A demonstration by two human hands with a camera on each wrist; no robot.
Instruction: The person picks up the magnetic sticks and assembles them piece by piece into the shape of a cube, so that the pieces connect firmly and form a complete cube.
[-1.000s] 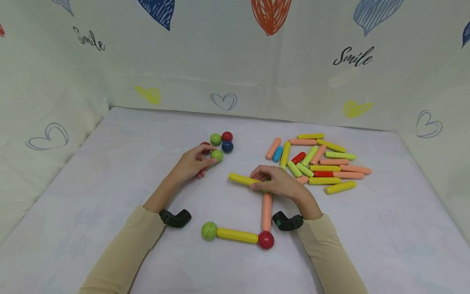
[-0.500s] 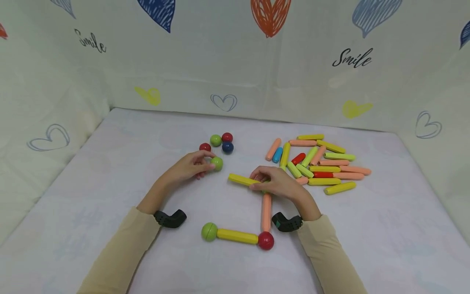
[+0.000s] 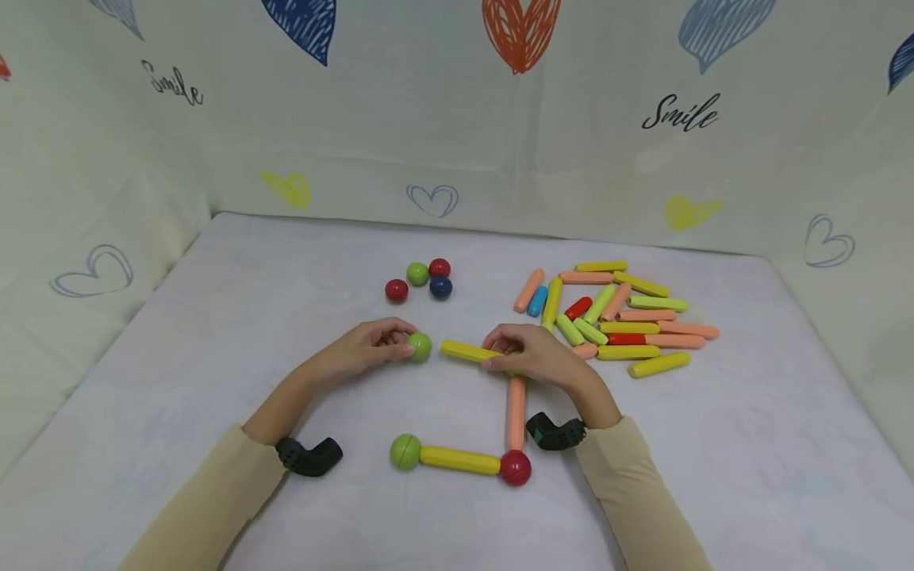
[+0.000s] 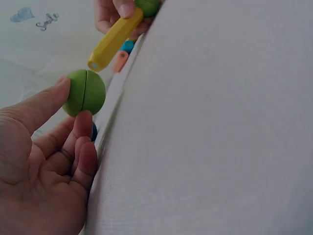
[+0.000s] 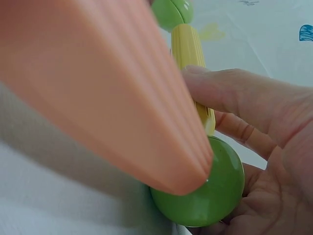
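Note:
My left hand (image 3: 371, 346) pinches a green ball (image 3: 419, 346) between thumb and fingertips. Close to that ball is the free end of a yellow rod (image 3: 466, 350), with a small gap between them in the head view. The rod is held by my right hand (image 3: 534, 353), whose thumb lies along it in the right wrist view. Its other end meets a second green ball (image 5: 215, 196), mostly hidden by the hand in the head view. From there a salmon rod (image 3: 516, 412) runs to a red ball (image 3: 515, 468), then another yellow rod (image 3: 460, 460) and a green ball (image 3: 405, 452).
Beyond my left hand sit loose balls: red (image 3: 396, 290), green (image 3: 417, 274), another red (image 3: 439, 268) and dark blue (image 3: 440, 287). A spread of several coloured rods, including a blue rod (image 3: 538, 301), lies right of centre. A printed cloth (image 3: 343, 119) hangs behind the table.
My left hand has drawn the green ball away from the loose balls, toward me and level with the yellow rod's end. The right hand has stayed nearly still.

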